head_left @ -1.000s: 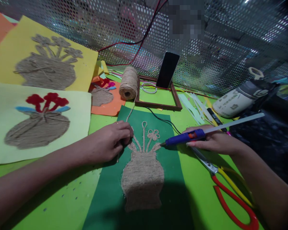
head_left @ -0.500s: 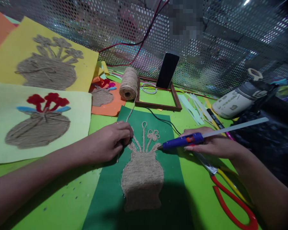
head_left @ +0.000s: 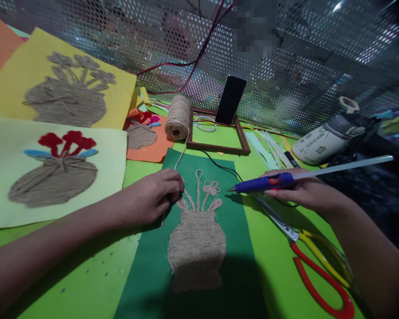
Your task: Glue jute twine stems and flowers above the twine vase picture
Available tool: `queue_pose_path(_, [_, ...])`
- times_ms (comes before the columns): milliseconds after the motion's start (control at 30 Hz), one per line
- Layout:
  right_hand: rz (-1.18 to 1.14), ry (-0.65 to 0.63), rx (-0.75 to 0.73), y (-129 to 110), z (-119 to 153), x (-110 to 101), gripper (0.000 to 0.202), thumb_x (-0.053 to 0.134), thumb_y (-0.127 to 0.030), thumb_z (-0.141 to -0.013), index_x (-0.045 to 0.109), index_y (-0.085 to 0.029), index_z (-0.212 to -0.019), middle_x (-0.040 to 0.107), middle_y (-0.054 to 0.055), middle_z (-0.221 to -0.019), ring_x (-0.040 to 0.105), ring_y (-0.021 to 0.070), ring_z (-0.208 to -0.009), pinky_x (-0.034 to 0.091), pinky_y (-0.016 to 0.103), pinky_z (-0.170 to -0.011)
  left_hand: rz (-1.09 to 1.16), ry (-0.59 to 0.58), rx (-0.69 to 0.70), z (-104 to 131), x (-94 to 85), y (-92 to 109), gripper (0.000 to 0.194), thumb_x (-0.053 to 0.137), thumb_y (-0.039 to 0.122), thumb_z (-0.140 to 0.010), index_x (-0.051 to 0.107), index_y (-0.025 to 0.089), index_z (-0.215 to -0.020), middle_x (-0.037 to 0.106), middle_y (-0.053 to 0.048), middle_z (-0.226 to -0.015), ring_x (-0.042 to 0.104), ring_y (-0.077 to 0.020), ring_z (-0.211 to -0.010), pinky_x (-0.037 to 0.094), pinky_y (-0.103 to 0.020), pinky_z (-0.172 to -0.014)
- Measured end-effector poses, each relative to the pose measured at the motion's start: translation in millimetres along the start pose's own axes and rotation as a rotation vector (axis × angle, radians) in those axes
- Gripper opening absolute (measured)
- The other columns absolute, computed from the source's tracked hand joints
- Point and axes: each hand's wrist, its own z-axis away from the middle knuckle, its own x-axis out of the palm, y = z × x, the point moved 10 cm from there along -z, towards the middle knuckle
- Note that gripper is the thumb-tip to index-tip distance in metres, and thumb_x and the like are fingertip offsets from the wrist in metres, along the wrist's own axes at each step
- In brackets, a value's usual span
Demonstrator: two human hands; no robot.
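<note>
On a dark green sheet (head_left: 239, 235) is a vase of glued twine (head_left: 197, 243) with twine stems, leaves and a small looped flower (head_left: 212, 187) above it. My left hand (head_left: 162, 195) rests at the sheet's left side, fingers closed on the twine (head_left: 179, 160) that runs down from the spool (head_left: 177, 117). My right hand (head_left: 292, 188) grips a blue hot glue gun (head_left: 264, 182), a long clear glue stick (head_left: 346, 167) jutting from its back. The gun's nozzle hangs right of the flower, apart from the twine.
Scissors (head_left: 292, 235) with red and yellow handles lie below my right hand. Behind the sheet stand a brown frame (head_left: 216, 148) and a leaning phone (head_left: 231, 99). A bottle (head_left: 329, 137) is at right; finished twine-vase sheets (head_left: 115, 177) lie at left.
My right hand has drawn the glue gun up and to the right, lifting the nozzle away from the right leaf. My left hand has stayed in place on the twine.
</note>
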Motion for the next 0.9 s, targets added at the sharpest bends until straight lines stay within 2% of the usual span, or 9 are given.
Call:
queue_pose_path(167, [0.046, 0.054, 0.0, -4, 2, -2, 0.028, 0.063, -0.048, -0.084, 0.069, -0.025, -0.098, 0.071, 0.002, -0.085, 0.065, 0.0219, -0.076, 0.054, 0.033, -0.067, 0.023, 0.002, -0.004, 1, 0.1, -1, 0.019, 0.041, 0.001, -0.075, 0.05, 0.017, -0.073, 0.058, -0.005, -0.098, 0.053, -0.0173, -0.09, 0.044, -0.03, -0.077])
queue_pose_path(333, [0.069, 0.133, -0.029, -13, 4, -5, 0.03, 0.06, -0.047, -0.087, 0.069, -0.023, -0.102, 0.072, 0.002, -0.087, 0.066, 0.0212, -0.075, 0.054, 0.031, -0.065, 0.031, 0.02, -0.013, 2, 0.2, -4, 0.019, 0.041, 0.0, -0.072, 0.049, 0.017, -0.073, 0.057, -0.005, -0.098, 0.053, -0.0176, -0.091, 0.044, -0.03, -0.077])
queue_pose_path(533, [0.03, 0.184, -0.047, -9, 3, -9, 0.031, 0.061, -0.044, -0.086, 0.071, -0.021, -0.103, 0.072, 0.004, -0.08, 0.067, 0.0238, -0.077, 0.055, 0.033, -0.067, 0.036, 0.012, -0.015, 1, 1.8, -5, 0.02, 0.041, -0.001, -0.07, 0.049, 0.018, -0.073, 0.057, -0.005, -0.1, 0.053, -0.0175, -0.092, 0.044, -0.03, -0.078])
queue_pose_path(633, [0.039, 0.152, 0.015, -5, 3, -6, 0.033, 0.059, -0.047, -0.088, 0.071, -0.022, -0.105, 0.073, 0.004, -0.084, 0.067, 0.0239, -0.078, 0.055, 0.033, -0.067, 0.046, 0.005, -0.023, 1, 1.9, -6, 0.02, 0.041, 0.0, -0.07, 0.048, 0.018, -0.073, 0.057, -0.005, -0.1, 0.053, -0.0175, -0.091, 0.044, -0.03, -0.077])
queue_pose_path(733, [0.039, 0.073, 0.068, -4, 4, 3, 0.037, 0.057, -0.052, -0.088, 0.073, -0.021, -0.096, 0.072, 0.004, -0.081, 0.065, 0.0233, -0.076, 0.054, 0.033, -0.065, 0.06, 0.01, -0.019, 2, 1.2, -6, 0.019, 0.04, 0.0, -0.07, 0.047, 0.018, -0.072, 0.057, -0.005, -0.098, 0.053, -0.0175, -0.091, 0.045, -0.03, -0.077])
queue_pose_path(900, [-0.076, -0.034, 0.032, -4, 2, 22, 0.038, 0.055, -0.053, -0.089, 0.073, -0.019, -0.093, 0.072, 0.005, -0.086, 0.066, 0.0225, -0.077, 0.055, 0.033, -0.068, 0.102, 0.057, -0.014, 3, -0.9, -9, 0.021, 0.04, -0.001, -0.066, 0.047, 0.018, -0.072, 0.058, -0.003, -0.095, 0.054, -0.0166, -0.091, 0.045, -0.03, -0.078])
